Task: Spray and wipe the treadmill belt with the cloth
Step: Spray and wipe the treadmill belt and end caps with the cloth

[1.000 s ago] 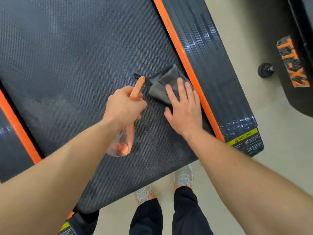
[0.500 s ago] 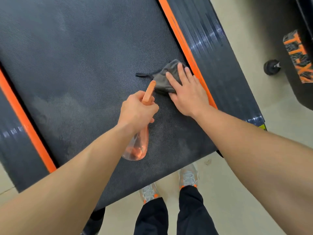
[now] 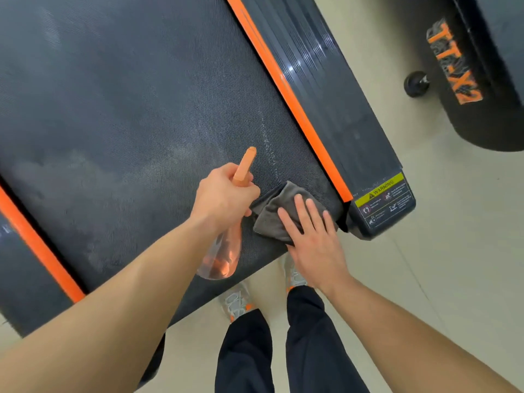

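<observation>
Both hands busy: right hand [image 3: 314, 239] flat, dragged cloth [image 3: 272, 214] to belt [image 3: 127, 109] corner; left hand [image 3: 224, 197] grips bottle [image 3: 222, 256].

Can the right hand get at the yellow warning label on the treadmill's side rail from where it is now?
Probably yes. The right hand lies flat on the cloth at the belt's near corner, and the warning label sits just beside it, with nothing in between.

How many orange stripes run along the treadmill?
2. One stripe borders the belt on the right, ending by the warning label; the other stripe runs along the left edge, partly cut off.
</observation>
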